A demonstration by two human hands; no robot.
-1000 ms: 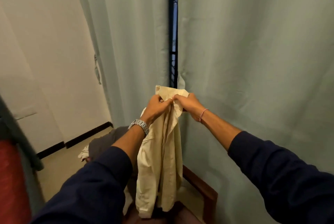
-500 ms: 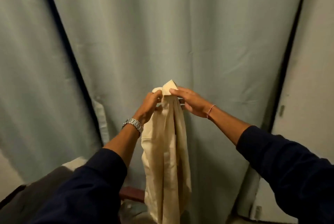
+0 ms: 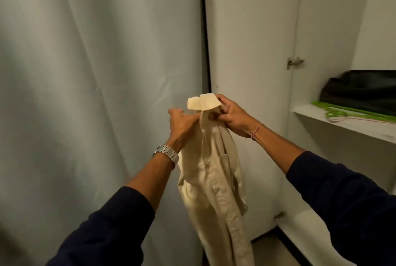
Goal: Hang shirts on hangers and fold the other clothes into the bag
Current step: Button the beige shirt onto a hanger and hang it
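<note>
Head view: I see both hands raised in front of a pale curtain (image 3: 96, 94), holding a cream shirt (image 3: 214, 180) by its collar (image 3: 203, 103). The right hand (image 3: 233, 117) has its fingers curled around the collar's right side, the thumb pinching the fabric just below the fold. The left hand (image 3: 182, 125) reaches to the collar's left side with the thumb touching the cloth near the neck; I cannot tell whether its fingers actually close on the fabric, since they are turned away from me. The shirt hangs straight down from the collar between the two forearms, bunched lengthwise, with its button strip and a chest pocket facing me; the lower hem runs out of view at the bottom edge.

The left wrist carries a metal watch (image 3: 167, 154); the right wrist carries a thin red bracelet (image 3: 256, 130). Both arms wear dark blue sleeves (image 3: 342, 201) pushed up the forearm.

To the right stands a white wardrobe door (image 3: 250, 51) with a small metal handle (image 3: 294, 62). Beyond it, a white shelf (image 3: 353, 125) bears a black bag (image 3: 362, 90) near its back edge and green hangers (image 3: 342, 112) lying flat along its front edge, touching the bag's base.
</note>
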